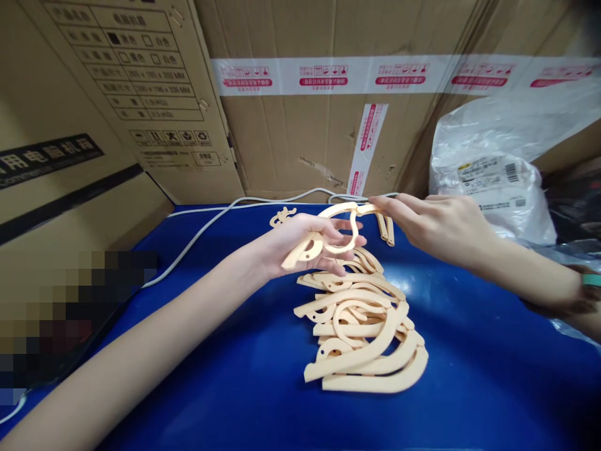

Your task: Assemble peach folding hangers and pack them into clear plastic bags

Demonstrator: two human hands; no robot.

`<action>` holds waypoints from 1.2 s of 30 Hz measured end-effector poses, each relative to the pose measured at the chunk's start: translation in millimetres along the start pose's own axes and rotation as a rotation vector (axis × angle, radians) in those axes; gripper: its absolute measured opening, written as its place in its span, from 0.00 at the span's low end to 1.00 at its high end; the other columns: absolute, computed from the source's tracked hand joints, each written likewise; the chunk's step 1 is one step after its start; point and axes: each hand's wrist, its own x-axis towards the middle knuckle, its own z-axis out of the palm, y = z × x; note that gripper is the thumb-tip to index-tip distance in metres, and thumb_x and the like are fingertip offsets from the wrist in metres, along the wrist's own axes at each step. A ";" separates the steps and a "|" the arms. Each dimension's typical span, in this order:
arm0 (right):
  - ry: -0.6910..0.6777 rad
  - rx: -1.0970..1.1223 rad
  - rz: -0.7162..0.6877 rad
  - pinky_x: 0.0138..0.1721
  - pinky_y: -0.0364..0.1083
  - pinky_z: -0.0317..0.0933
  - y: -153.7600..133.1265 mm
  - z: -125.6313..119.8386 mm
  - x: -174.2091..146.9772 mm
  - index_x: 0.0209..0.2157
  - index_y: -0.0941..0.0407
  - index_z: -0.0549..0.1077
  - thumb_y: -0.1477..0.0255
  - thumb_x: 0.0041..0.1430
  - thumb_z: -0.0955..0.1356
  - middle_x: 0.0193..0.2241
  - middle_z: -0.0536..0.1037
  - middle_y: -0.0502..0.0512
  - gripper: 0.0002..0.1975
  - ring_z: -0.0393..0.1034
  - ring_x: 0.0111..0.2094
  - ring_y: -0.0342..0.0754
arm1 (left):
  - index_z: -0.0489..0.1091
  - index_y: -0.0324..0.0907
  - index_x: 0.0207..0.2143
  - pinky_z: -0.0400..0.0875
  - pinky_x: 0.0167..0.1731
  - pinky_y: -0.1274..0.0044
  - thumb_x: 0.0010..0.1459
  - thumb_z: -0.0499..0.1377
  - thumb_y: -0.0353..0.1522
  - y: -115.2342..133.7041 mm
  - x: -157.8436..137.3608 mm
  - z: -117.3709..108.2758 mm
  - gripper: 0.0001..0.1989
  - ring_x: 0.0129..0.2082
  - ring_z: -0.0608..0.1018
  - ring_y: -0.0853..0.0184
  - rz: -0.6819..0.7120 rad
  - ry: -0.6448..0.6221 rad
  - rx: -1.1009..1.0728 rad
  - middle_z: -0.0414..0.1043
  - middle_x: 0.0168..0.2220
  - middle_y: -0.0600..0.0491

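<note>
A cream plastic folding clothes hanger [340, 210] is held above the blue table. My left hand [310, 235] is palm up beneath it, its fingers curled through the rounded loop. With fingers bent over the hanger's far right part, my right hand [432, 219] grips it from above; the fingertips are partly hidden. Two thin straight ends hang down below the right fingers. Right below my left hand lies a pile of similar hangers [370, 363], overlapping, with curved arms and small holes. A small cream hook-shaped piece [282, 217] lies behind my left wrist.
The blue table [211, 388] is backed by large cardboard boxes [291, 138]. Along its back edge runs a white cable [201, 241]. A clear plastic bag [488, 169] with a label stands at the right. The far left is blurred by pixelation.
</note>
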 end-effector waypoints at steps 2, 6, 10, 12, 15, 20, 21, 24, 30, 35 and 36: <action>-0.029 0.108 0.071 0.24 0.48 0.43 -4.9 -0.9 3.9 0.54 0.53 0.71 0.73 0.63 0.58 0.41 0.80 0.60 0.20 0.68 0.26 0.51 | 0.69 0.36 0.45 0.69 0.21 0.81 0.47 0.55 0.19 0.2 1.6 0.4 0.21 0.27 0.74 0.70 0.017 0.011 0.059 0.71 0.34 0.50; -0.206 0.648 0.193 0.25 0.46 0.52 -1.6 6.1 15.6 0.40 0.55 0.74 0.58 0.67 0.56 0.23 0.73 0.54 0.21 0.64 0.22 0.48 | 0.67 0.39 0.41 0.63 0.18 0.81 0.43 0.54 0.19 0.5 6.5 2.8 0.20 0.22 0.69 0.74 0.088 0.146 0.415 0.67 0.34 0.53; -0.343 0.834 0.399 0.23 0.46 0.54 27.6 27.5 22.6 0.36 0.54 0.75 0.56 0.65 0.58 0.18 0.68 0.49 0.21 0.60 0.17 0.45 | 0.63 0.43 0.37 0.60 0.16 0.82 0.44 0.53 0.20 4.6 7.4 4.8 0.17 0.18 0.66 0.76 0.108 0.309 0.843 0.63 0.31 0.57; -0.355 0.645 0.565 0.23 0.46 0.56 45.9 40.0 22.5 0.37 0.55 0.74 0.60 0.65 0.58 0.21 0.72 0.52 0.18 0.62 0.17 0.45 | 0.62 0.43 0.37 0.61 0.16 0.82 0.47 0.53 0.22 9.8 7.7 5.4 0.14 0.21 0.67 0.75 0.133 0.358 0.830 0.63 0.32 0.55; -0.411 0.443 0.705 0.23 0.47 0.56 65.9 57.1 20.6 0.36 0.56 0.72 0.66 0.63 0.61 0.19 0.73 0.54 0.12 0.64 0.16 0.48 | 0.61 0.42 0.37 0.61 0.16 0.83 0.51 0.54 0.24 19.4 11.6 5.6 0.10 0.25 0.68 0.73 0.216 0.420 0.730 0.63 0.34 0.52; -0.467 0.370 0.709 0.25 0.48 0.57 66.9 75.5 23.5 0.44 0.61 0.72 0.67 0.64 0.62 0.11 0.68 0.51 0.14 0.63 0.13 0.49 | 0.62 0.41 0.39 0.60 0.16 0.82 0.54 0.55 0.26 27.3 25.0 4.9 0.09 0.26 0.69 0.72 0.241 0.422 0.688 0.64 0.37 0.51; -0.479 0.376 0.704 0.25 0.48 0.58 64.4 76.8 25.5 0.47 0.62 0.70 0.67 0.64 0.62 0.12 0.68 0.51 0.15 0.64 0.13 0.50 | 0.63 0.41 0.40 0.60 0.16 0.82 0.54 0.55 0.26 27.3 27.2 4.3 0.10 0.27 0.69 0.72 0.237 0.419 0.687 0.64 0.36 0.51; -0.528 0.427 0.701 0.24 0.46 0.62 57.1 76.1 31.7 0.55 0.62 0.65 0.62 0.66 0.61 0.14 0.72 0.52 0.22 0.69 0.15 0.51 | 0.63 0.40 0.42 0.61 0.15 0.81 0.55 0.57 0.27 26.3 29.9 0.6 0.11 0.26 0.69 0.71 0.208 0.386 0.695 0.64 0.34 0.53; -0.617 0.371 0.666 0.25 0.47 0.65 48.7 69.0 40.0 0.58 0.62 0.63 0.48 0.62 0.62 0.19 0.77 0.56 0.35 0.72 0.17 0.53 | 0.65 0.39 0.44 0.61 0.15 0.81 0.56 0.56 0.26 29.5 23.3 -9.8 0.12 0.23 0.69 0.75 0.188 0.403 0.580 0.67 0.36 0.51; -0.669 0.332 0.635 0.22 0.48 0.65 39.9 70.8 44.5 0.57 0.65 0.62 0.48 0.61 0.63 0.31 0.81 0.67 0.37 0.74 0.20 0.54 | 0.66 0.39 0.42 0.59 0.15 0.82 0.57 0.56 0.26 31.6 22.4 -15.3 0.09 0.22 0.69 0.76 0.193 0.440 0.476 0.66 0.35 0.53; -0.678 0.342 0.647 0.21 0.48 0.65 38.5 71.2 45.2 0.57 0.66 0.61 0.49 0.61 0.63 0.31 0.81 0.68 0.37 0.74 0.20 0.54 | 0.66 0.39 0.41 0.59 0.15 0.82 0.57 0.56 0.25 31.3 22.7 -16.0 0.09 0.22 0.68 0.76 0.192 0.437 0.457 0.66 0.34 0.53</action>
